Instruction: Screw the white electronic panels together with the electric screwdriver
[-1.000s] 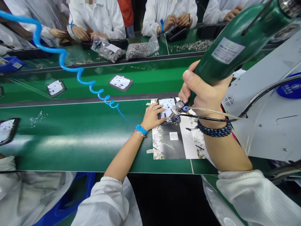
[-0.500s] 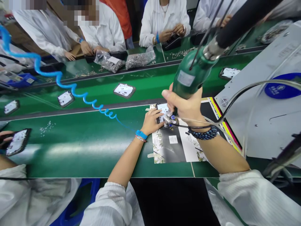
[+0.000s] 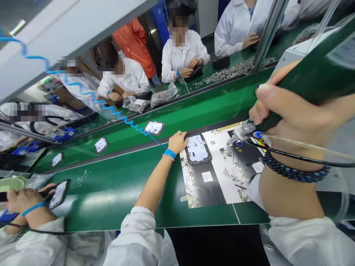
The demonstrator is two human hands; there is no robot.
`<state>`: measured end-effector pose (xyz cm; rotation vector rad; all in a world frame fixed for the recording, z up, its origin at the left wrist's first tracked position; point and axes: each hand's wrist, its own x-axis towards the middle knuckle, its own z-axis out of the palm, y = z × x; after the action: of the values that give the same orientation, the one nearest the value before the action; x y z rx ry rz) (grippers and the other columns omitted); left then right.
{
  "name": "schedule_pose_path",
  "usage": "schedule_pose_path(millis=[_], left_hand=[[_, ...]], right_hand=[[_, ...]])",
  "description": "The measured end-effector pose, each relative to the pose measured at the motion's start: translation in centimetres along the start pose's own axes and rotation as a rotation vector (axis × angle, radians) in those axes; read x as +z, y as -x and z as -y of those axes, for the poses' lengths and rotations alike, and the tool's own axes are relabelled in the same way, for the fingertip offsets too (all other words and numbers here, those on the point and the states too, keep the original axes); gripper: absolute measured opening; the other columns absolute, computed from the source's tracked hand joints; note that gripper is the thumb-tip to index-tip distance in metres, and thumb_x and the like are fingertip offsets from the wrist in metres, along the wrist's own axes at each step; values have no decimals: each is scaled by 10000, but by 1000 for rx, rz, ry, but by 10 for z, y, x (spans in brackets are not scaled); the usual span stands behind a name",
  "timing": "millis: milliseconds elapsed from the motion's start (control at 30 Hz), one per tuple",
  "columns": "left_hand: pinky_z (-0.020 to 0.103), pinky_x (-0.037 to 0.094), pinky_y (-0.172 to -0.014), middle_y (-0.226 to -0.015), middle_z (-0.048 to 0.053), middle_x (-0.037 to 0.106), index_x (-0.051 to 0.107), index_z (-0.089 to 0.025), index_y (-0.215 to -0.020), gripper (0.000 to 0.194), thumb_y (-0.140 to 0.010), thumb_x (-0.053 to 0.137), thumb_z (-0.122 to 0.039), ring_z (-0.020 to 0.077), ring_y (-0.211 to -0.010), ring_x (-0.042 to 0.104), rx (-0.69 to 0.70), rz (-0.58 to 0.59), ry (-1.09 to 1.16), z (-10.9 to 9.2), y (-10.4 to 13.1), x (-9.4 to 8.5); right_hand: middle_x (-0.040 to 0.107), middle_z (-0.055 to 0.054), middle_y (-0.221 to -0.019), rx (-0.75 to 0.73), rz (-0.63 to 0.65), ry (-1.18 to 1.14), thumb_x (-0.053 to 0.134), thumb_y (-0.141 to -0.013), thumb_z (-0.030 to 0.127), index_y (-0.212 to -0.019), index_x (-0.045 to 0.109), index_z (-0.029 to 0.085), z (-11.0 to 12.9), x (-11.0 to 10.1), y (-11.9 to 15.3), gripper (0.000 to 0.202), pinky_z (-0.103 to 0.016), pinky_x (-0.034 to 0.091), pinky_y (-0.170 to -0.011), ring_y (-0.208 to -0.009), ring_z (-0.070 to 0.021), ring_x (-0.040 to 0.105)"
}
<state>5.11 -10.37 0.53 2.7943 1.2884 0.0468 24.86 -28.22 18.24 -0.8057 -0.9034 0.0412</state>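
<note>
My right hand (image 3: 294,114) is wrapped round a green electric screwdriver (image 3: 318,70), whose metal nose (image 3: 241,133) points left, above the right part of a printed sheet. A thin clear tube and a black cable run from its nose past my wrist. My left hand (image 3: 177,143) has its fingers bent but apart from the palm, at the upper left corner of a black-framed device housing (image 3: 198,148) with a white inner plate. The housing lies on the printed sheet (image 3: 206,192). The screwdriver's tip is apart from the housing.
Behind the bench runs a green conveyor (image 3: 177,122) carrying several similar housings (image 3: 154,128). Co-workers in white coats sit across from me, near bags of small metal parts (image 3: 163,96). At left, a co-worker's hands (image 3: 27,203) hold another housing. A coiled blue cord (image 3: 116,113) hangs down to my left wrist.
The screwdriver has lifted off the housing and moved right, tilting toward horizontal in my right hand. My left hand has slid back from the housing's face to its corner. The camera view has shifted.
</note>
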Motion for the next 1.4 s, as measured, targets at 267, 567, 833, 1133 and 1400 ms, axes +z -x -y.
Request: schedule_pose_path(millis=[267, 567, 833, 1133, 1400], left_hand=[[338, 523, -876, -1141, 127, 697, 522, -212, -1385, 395, -994, 463, -222, 259, -995, 705, 98, 82, -115, 8, -27, -29], [299, 524, -804, -956, 72, 754, 326, -169, -1533, 543, -1045, 385, -401, 231, -929, 722, -176, -57, -32, 36, -57, -23], [399, 515, -950, -1316, 185, 618, 543, -175, -1384, 397, -1003, 472, -263, 298, -1169, 640, -625, -137, -73, 115, -36, -21], [418, 566, -914, -1242, 98, 625, 610, -171, -1240, 332, -977, 612, -373, 219, -1075, 641, -781, -75, 87, 167, -50, -33], [418, 540, -941, -1147, 92, 675, 638, -147, -1188, 292, -1000, 567, -359, 217, -1047, 659, -607, -107, 71, 160, -50, -36]], right_hand=[[536, 29, -564, 9, 4, -82, 762, -714, 138, -657, 619, 157, 5, -3, -3, 155, -286, 388, -431, -457, -97, 491], [601, -9, -654, 22, 3, 3, 790, -693, 185, -649, 623, 159, -3, -10, -5, 175, -334, 514, -605, -603, -137, 585], [602, -10, -653, 73, 53, 4, 795, -676, 164, -662, 622, 179, -8, -9, -5, 174, -336, 475, -534, -557, -148, 558], [601, 2, -621, 122, 47, 40, 811, -646, 195, -649, 639, 213, -28, -5, -5, 172, -355, 461, -467, -530, -186, 574], [569, 14, -596, 110, 42, 20, 804, -658, 163, -682, 625, 186, -23, -4, -5, 182, -305, 409, -381, -414, -127, 497]])
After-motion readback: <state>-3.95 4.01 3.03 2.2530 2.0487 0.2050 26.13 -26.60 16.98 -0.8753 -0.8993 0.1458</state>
